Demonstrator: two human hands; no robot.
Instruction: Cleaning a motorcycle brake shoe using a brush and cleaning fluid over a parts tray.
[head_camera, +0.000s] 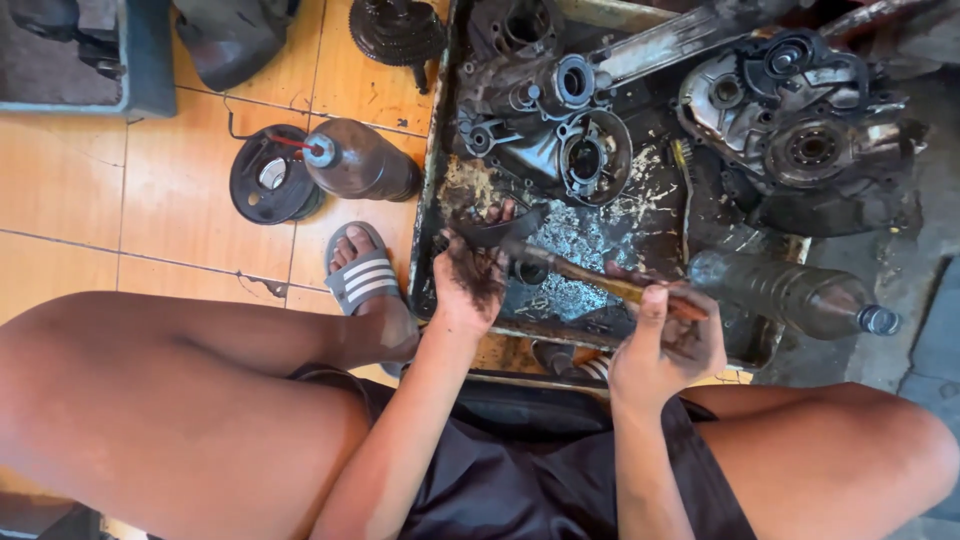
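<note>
Right hand (668, 345) grips a brush (590, 277) by its handle, bristle end reaching left into the greasy tray (432, 190). Left hand (470, 280) clasps a dark part (497, 228) at the brush tip, near the tray's left wall.

Orange tiled floor (80, 190), cracked, bright daylight.

Greasy hands (570, 300) grip a brush (600, 280) over the metal tray (432, 180); engine casings (560, 120) inside.

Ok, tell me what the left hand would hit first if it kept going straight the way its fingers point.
The left hand points up the greasy metal tray. Going straight on, it would probably first meet the dark engine casing half lying just beyond its fingertips, though depth is hard to judge.
</note>
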